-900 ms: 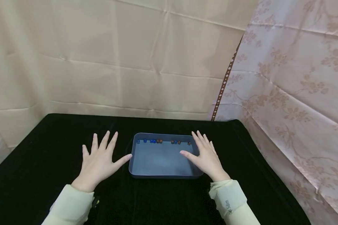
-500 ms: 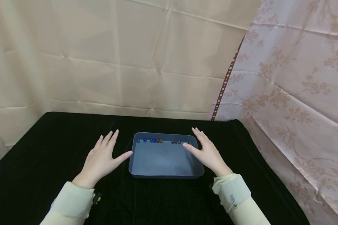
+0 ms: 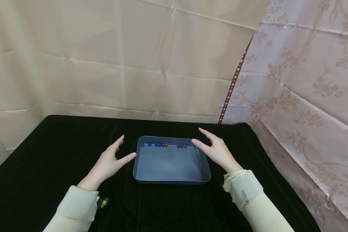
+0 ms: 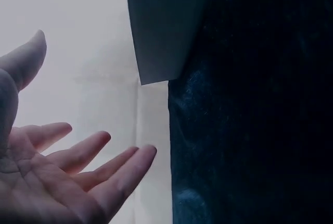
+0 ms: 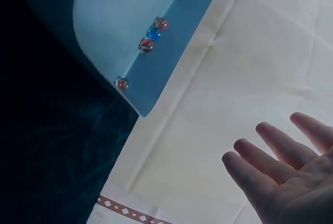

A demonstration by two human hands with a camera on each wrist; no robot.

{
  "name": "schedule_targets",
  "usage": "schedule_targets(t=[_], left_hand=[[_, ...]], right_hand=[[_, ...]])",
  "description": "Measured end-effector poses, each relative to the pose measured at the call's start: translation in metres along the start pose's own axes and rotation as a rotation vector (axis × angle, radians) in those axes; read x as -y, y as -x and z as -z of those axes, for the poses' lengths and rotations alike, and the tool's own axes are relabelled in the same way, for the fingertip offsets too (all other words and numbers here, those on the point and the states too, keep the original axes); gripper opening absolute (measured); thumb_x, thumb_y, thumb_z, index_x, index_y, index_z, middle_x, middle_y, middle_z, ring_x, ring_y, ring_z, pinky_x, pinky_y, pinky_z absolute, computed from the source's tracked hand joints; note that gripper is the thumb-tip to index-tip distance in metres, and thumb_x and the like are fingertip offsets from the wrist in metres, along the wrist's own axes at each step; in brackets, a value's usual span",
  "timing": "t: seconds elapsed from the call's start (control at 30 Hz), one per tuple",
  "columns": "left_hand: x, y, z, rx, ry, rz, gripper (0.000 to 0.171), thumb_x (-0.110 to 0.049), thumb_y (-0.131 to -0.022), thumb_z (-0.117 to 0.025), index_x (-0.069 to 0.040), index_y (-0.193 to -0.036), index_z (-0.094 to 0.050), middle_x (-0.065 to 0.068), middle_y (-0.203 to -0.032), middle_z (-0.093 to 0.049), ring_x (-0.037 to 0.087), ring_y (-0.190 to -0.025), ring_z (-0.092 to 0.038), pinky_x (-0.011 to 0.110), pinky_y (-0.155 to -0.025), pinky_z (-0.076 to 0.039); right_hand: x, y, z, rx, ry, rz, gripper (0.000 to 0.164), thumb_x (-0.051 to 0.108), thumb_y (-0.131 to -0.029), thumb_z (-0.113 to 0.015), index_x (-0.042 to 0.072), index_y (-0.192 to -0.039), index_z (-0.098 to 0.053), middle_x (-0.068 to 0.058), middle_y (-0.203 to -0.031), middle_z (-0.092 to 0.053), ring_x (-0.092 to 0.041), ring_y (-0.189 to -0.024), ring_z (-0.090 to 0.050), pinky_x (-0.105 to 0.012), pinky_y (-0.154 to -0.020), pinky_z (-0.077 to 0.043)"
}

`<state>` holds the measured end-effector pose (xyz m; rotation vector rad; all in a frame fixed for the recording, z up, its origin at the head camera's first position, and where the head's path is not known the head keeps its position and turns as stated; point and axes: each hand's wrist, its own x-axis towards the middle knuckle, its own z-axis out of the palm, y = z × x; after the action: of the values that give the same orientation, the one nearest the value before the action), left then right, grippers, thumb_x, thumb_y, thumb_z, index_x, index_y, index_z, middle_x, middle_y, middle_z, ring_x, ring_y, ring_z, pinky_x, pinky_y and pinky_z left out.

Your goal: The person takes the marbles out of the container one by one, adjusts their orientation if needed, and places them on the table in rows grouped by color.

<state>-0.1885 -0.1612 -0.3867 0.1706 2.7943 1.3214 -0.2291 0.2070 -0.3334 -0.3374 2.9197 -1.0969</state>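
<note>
Tray (image 3: 168,166) sits flat-looking on the black-covered desk (image 3: 162,207), between the two hands, mouth up. Marbles (image 3: 159,145), blue and brown, lie inside it in a loose row along the far wall, some touching, some apart: mostly blue at the left end, mixed toward the right, one brown alone near the right far corner. Probably a slight lean of tray or desk lets them settle there, with the wall as the stop; the lean itself can't be made out.

Left hand (image 3: 108,162): fingers extended and relaxed, thumb out toward the tray's left side, nothing held. Thumb tip lines up with the rim in the head view, but the left wrist view shows a gap, so judged apart. Right hand (image 3: 219,152): fingers loose, holding nothing, off the right far corner; its thumb overlaps the tray in the head view, and the right wrist view shows the fingers clear of it. Palms turned inward on either side, likely because the tray is wide enough to want a hand per end.

Tray's long axis runs left-right, across the person's front, roughly parallel to the desk's far edge. Short ends face the hands; marble-side long wall faces the curtain (image 3: 104,80). Marble row follows that same axis.
</note>
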Motion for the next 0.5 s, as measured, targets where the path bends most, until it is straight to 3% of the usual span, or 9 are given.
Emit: schedule_targets(t=[0.23, 0.5], left_hand=[[0.005, -0.007, -0.008, 0.025, 0.104, 0.049, 0.088, -0.052, -0.096, -0.058, -0.011, -0.159, -0.013, 0.027, -0.158, -0.028, 0.051, -0.139, -0.036, 0.065, -0.107, -0.041], [0.004, -0.015, -0.018, 0.036, 0.261, 0.065, 0.081, -0.044, -0.098, -0.059, -0.018, -0.160, -0.015, 0.025, -0.156, -0.033, 0.045, -0.133, -0.047, 0.053, -0.103, -0.051]], right_hand=[[-0.002, -0.009, 0.003, 0.011, -0.012, 0.012, 0.076, 0.064, -0.091, -0.057, 0.021, -0.152, -0.040, -0.009, -0.155, -0.044, -0.033, -0.142, -0.041, -0.055, -0.115, -0.038], [-0.008, -0.022, 0.009, 0.033, 0.048, -0.036, 0.072, 0.067, -0.089, -0.058, 0.019, -0.142, -0.053, -0.008, -0.145, -0.055, -0.032, -0.127, -0.055, -0.054, -0.101, -0.050]])
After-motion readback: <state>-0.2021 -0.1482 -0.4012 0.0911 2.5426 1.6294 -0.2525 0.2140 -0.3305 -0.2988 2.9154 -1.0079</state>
